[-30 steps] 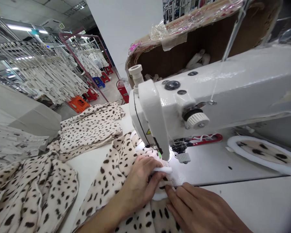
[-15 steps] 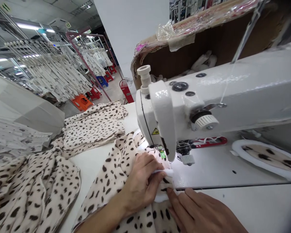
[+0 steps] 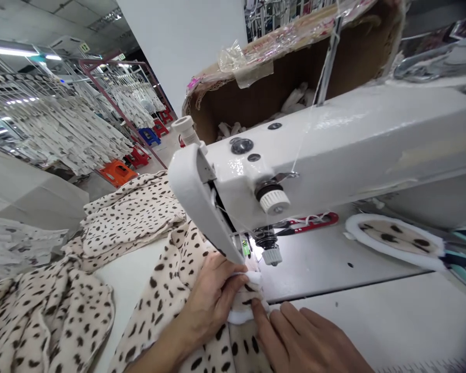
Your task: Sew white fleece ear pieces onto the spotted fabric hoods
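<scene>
At the sewing machine (image 3: 334, 134): white-edged spotted piece (image 3: 241, 300), worked between two hands

Item 1, workpiece. Lies over brown-spotted fabric (image 3: 155, 311), just on your side of the machine's head; white trim shows along its upper and near edges.

Item 2, your left hand (image 3: 213, 290). Thumb and fingers pinched on the piece by its upper white trim.

Item 3, your right hand (image 3: 299, 336). Fingertips laid on the piece's right side, near the left hand but apart from it; thumb hidden, so you cannot tell whether it grips beneath.

Item 4, step in hand, by judgement. You appear to be lining up the edges by touch close to the stitching point. Needle not clearly visible; whether it is sewing cannot be told.

Item 5, next move, by judgement. Calls for your pinch held level, the right side kept flat, and fingertips clear of the needle.

Item 6, on the bed. Red-handled snips (image 3: 314, 220); farther right, an oval white-bordered spotted panel (image 3: 396, 237).
</scene>
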Motion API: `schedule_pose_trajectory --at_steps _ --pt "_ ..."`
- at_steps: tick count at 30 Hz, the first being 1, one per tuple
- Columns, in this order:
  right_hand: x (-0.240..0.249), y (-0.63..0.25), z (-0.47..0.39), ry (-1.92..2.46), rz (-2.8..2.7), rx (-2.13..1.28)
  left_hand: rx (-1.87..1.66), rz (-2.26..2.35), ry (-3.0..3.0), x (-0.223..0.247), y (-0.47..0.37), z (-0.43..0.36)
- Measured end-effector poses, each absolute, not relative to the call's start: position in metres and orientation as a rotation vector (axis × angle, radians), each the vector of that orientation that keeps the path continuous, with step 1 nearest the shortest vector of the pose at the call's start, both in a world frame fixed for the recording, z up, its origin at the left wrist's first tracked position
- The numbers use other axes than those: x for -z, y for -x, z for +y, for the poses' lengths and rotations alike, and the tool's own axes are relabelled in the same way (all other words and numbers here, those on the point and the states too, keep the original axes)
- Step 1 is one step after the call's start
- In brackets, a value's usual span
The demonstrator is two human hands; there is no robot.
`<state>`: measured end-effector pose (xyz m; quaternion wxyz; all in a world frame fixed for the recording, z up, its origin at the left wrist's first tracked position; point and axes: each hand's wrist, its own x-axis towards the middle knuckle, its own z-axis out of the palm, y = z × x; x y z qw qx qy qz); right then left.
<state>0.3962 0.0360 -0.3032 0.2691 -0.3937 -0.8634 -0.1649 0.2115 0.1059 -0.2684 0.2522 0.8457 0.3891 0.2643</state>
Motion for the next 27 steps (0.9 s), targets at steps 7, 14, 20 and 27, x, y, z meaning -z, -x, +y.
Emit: schedule_pose_trajectory --at_steps 7,14,20,27 --pt "0.309 -0.396 0.033 1.06 -2.336 0.461 -0.62 1.223 -2.368 0.274 -0.218 0.106" --pt "0.304 -0.395 0.04 1.035 -2.276 0.367 -0.598 1.254 -2.31 0.271 -0.22 0.104" --pt "0.312 -0.389 0.047 1.049 -2.152 0.39 -0.598 1.345 -2.223 0.269 -0.219 0.102" --pt "0.31 -0.39 0.052 0.973 -2.196 0.376 -0.759 1.286 -2.433 0.273 -0.223 0.104"
